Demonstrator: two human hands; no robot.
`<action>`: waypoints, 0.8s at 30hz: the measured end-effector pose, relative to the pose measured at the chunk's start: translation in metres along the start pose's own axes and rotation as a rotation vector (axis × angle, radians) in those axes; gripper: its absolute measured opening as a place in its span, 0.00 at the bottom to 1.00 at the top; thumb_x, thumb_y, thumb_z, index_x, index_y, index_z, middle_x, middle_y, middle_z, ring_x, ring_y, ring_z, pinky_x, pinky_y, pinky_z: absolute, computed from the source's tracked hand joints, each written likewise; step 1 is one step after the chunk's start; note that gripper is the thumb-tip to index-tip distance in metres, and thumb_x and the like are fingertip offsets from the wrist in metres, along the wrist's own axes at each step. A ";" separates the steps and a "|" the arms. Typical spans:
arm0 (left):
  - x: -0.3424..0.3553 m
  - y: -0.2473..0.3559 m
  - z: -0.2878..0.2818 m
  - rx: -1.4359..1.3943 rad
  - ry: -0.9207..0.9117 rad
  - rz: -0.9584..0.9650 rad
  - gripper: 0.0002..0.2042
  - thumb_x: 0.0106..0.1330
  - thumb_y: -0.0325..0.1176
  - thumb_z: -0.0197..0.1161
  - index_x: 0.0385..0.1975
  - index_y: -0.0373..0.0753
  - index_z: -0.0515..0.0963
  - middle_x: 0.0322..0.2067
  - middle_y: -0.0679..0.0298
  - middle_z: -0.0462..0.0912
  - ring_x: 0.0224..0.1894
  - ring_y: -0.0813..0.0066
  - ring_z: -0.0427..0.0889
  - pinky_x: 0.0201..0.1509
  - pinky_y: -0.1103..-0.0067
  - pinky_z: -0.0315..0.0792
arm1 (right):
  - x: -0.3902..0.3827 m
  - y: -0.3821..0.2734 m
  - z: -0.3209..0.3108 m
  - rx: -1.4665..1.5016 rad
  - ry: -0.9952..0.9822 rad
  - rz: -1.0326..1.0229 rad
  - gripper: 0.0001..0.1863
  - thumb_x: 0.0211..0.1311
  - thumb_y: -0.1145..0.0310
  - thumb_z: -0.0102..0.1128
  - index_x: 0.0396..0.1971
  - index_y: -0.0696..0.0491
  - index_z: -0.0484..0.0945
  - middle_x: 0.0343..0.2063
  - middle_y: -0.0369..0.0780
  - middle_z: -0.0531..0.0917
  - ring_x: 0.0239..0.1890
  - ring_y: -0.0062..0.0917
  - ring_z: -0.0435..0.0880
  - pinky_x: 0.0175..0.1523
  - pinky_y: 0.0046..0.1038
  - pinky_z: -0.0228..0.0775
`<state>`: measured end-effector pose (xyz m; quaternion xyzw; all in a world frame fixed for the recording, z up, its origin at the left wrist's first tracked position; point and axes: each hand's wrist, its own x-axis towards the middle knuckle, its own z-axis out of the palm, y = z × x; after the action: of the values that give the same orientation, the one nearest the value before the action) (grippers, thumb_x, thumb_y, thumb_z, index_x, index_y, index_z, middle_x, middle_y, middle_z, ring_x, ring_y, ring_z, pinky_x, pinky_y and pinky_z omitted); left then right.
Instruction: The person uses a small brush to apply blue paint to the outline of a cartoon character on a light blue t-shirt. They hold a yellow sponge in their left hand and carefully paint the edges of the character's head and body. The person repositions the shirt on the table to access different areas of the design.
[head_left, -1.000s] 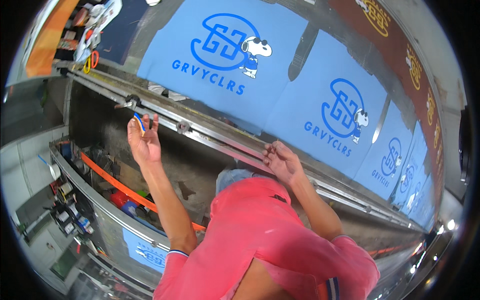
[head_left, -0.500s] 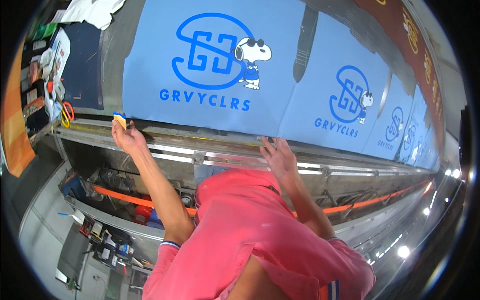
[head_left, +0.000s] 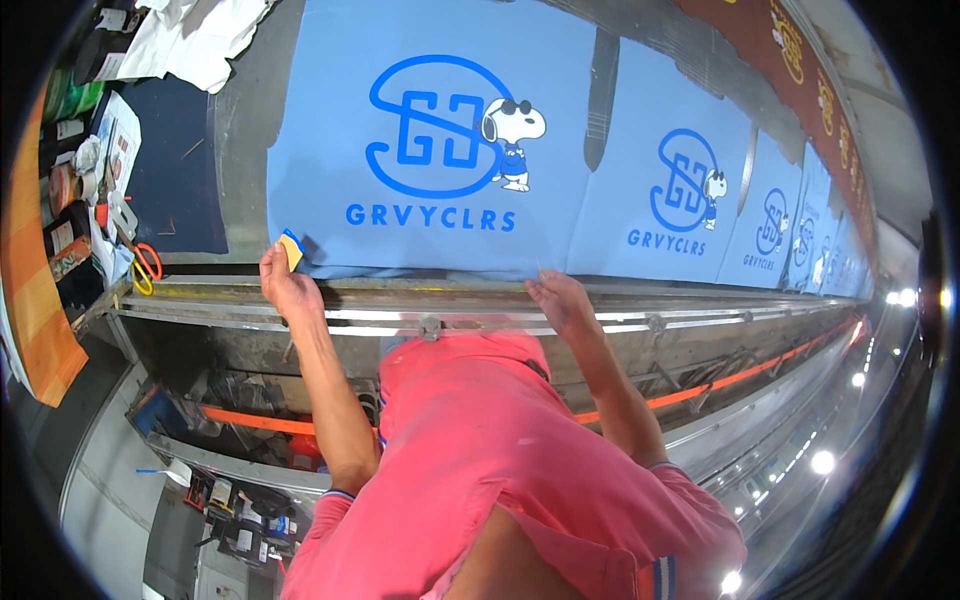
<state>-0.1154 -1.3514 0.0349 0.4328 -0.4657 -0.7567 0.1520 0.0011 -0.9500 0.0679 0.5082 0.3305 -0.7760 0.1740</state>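
Observation:
A light blue printed cloth panel (head_left: 420, 150) with a dark blue emblem and a cartoon dog lies flat on a long table. My left hand (head_left: 285, 285) is at its near left corner, shut on a small yellow-and-blue scraper (head_left: 291, 250) that touches the cloth's edge. At the near right corner, my right hand (head_left: 560, 300) rests with fingers spread on the cloth's edge. My pink shirt (head_left: 500, 460) fills the lower middle.
More blue printed panels (head_left: 680, 200) run along the table to the right. A metal rail (head_left: 420, 315) edges the table front. Orange-handled scissors (head_left: 145, 265), tape rolls and jars sit at the left, white cloth (head_left: 200, 40) at the top left. An orange strap (head_left: 250, 420) runs below.
The view has swung down onto the table. My left hand has moved with the scraper to the panel's near left corner; my right hand has settled on its near right edge.

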 end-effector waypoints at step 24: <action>0.049 0.282 0.427 -0.930 -1.513 -0.236 0.15 0.55 0.16 0.55 0.20 0.41 0.56 0.26 0.65 0.53 0.37 0.68 0.55 0.43 0.70 0.50 | -0.115 -0.339 0.201 0.562 -1.112 -0.946 0.03 0.61 0.68 0.62 0.31 0.50 0.78 0.31 0.32 0.80 0.38 0.25 0.78 0.50 0.36 0.69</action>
<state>-0.5325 -1.2840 0.3276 -0.2422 -0.0399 -0.9626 -0.1146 -0.2911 -0.8515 0.3386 -0.1250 0.1673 -0.9630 -0.1705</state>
